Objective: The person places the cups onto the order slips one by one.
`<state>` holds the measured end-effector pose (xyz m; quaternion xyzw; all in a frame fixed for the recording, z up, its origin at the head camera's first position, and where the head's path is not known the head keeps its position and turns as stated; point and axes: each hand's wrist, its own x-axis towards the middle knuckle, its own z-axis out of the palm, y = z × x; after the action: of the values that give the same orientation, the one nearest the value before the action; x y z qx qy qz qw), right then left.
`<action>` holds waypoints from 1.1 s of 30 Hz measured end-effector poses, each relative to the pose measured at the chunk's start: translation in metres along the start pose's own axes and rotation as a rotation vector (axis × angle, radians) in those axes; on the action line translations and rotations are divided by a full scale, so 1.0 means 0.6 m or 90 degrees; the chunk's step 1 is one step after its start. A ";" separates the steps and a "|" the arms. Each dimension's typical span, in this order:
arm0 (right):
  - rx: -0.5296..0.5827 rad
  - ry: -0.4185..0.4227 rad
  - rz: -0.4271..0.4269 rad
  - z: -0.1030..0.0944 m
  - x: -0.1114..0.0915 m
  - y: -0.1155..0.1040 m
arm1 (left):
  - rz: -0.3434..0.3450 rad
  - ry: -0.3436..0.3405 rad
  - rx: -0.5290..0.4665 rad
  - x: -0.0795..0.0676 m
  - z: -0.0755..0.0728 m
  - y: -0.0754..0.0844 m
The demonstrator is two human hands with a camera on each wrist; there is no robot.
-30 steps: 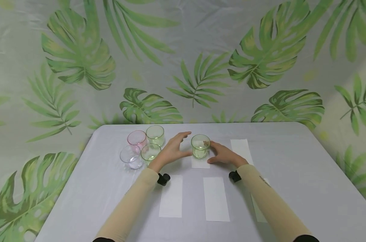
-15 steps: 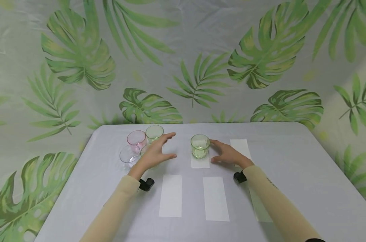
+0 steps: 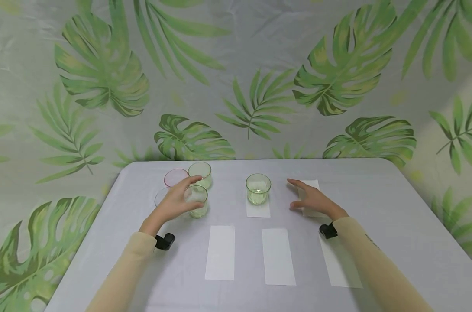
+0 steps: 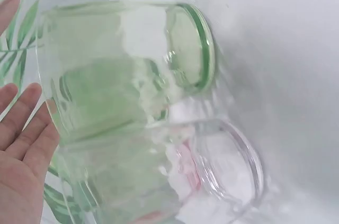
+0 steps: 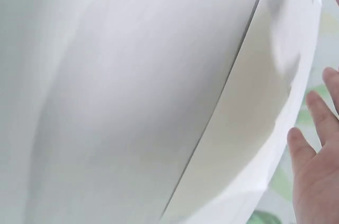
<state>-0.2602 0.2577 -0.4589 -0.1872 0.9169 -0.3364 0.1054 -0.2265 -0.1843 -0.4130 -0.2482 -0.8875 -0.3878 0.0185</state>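
My left hand (image 3: 171,206) is spread around the left side of a green-tinted glass (image 3: 198,209), thumb and fingers apart. Whether it touches the glass I cannot tell. In the left wrist view this green glass stands close beside a clear glass (image 4: 228,173). Behind it are another green glass (image 3: 205,174) and a pink-rimmed glass (image 3: 176,177), partly hidden by my hand. One more green glass (image 3: 258,190) stands upright on a white paper strip (image 3: 258,211) at the table's back middle. My right hand (image 3: 314,200) hovers with loose, parted fingers over the back right strip (image 3: 311,185), holding nothing.
Three white paper strips lie nearer the front: a left one (image 3: 220,253), a middle one (image 3: 279,258) and a right one (image 3: 340,266), partly under my right forearm. The white-covered table (image 3: 396,208) ends at a leaf-patterned backdrop (image 3: 255,108).
My left hand has moved left, from beside the middle green glass to the near green glass of the group. My right hand has drawn away rightward from the middle glass, which stays on its strip.
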 end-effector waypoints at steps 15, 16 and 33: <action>-0.007 0.005 0.051 -0.032 -0.044 0.062 | -0.012 -0.036 0.039 -0.006 -0.007 -0.018; -0.008 0.005 0.052 -0.034 -0.047 0.065 | -0.013 -0.042 0.045 -0.006 -0.007 -0.019; 0.010 -0.019 0.060 -0.060 -0.056 0.078 | -0.009 -0.101 0.121 -0.001 -0.022 -0.009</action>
<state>-0.2542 0.3255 -0.4601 -0.1484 0.9202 -0.3356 0.1364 -0.2307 -0.1969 -0.4078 -0.2694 -0.9206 -0.2808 -0.0310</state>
